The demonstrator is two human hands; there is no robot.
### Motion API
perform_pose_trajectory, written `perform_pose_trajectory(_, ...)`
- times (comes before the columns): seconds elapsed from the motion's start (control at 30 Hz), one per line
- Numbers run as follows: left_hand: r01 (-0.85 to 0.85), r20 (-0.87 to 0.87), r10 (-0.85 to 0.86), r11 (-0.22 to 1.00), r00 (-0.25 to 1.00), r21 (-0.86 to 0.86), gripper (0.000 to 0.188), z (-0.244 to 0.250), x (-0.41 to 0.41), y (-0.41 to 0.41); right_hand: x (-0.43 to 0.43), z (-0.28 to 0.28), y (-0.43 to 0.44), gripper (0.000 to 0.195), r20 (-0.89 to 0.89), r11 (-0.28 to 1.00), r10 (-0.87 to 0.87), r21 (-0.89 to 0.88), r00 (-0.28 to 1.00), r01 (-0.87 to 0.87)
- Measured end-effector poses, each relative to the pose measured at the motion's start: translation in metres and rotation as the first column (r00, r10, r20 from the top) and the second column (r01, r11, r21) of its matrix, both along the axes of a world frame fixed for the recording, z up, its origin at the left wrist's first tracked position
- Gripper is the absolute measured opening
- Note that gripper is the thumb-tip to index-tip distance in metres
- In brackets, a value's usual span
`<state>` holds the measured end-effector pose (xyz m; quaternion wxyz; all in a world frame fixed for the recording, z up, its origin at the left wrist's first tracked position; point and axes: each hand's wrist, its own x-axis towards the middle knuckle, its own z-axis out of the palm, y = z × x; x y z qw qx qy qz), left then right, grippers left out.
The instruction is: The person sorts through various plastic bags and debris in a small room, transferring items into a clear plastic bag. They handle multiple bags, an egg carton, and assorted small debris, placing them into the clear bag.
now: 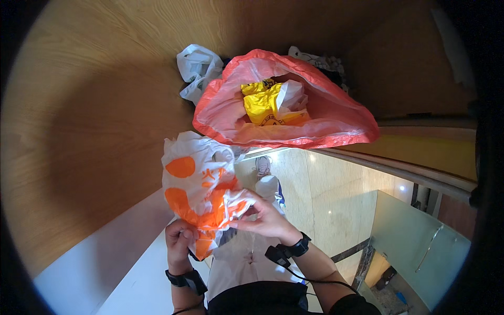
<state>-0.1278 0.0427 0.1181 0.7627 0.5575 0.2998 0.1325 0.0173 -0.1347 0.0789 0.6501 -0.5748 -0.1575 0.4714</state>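
Note:
A crumpled white plastic bag with orange print (201, 177) is spread between my two hands. My left hand (181, 238) pinches its lower left edge, thumb against the fingers. On the bag's right side, my right hand (264, 218) grips the bunched plastic between thumb and fingers. Beyond my hands a large red woven bag (338, 126) lies wide open, its pale pink inside showing. In it are a yellow plastic bag (262, 104) and a whitish plastic bag (293, 96). Both wrists wear black straps with a cable.
A white plastic bag (197, 69) lies left of the red bag, and patterned fabric (315, 59) shows behind it. Wood panels (118, 98) enclose the space. A metal-edged door track (393, 169) crosses at right. Below it are a tiled floor (327, 197) and a glass panel (417, 240).

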Motion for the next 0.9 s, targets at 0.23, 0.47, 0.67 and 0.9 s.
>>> perform_pose_trajectory(0.23, -0.022, -0.059, 0.021, 1.0, 0.998, -0.019, 0.021, -0.004, -0.003, -0.007, -0.007, 0.032, 0.025, 0.048, 0.386, 0.953, 0.055, 0.255, 0.921, -0.164)
perform_pose_trajectory(0.47, 0.177, 0.057, -0.179, 0.984, 0.982, 0.034, 0.038, 0.002, 0.013, -0.009, 0.012, 0.051, 0.028, 0.05, 0.487, 0.99, -0.104, 0.13, 0.867, 0.046)
perform_pose_trajectory(0.67, 0.052, 0.065, -0.064, 0.985, 0.996, 0.165, 0.061, 0.017, 0.055, -0.011, 0.094, 0.061, 0.0, 0.045, 0.409, 0.753, -0.657, 0.333, 0.633, 0.567)
perform_pose_trajectory(0.9, 0.118, 0.03, -0.118, 0.993, 0.993, 0.007, 0.063, 0.002, 0.061, 0.003, 0.194, 0.046, -0.029, 0.049, 0.686, 0.76, -0.294, -0.255, 0.666, 0.598)
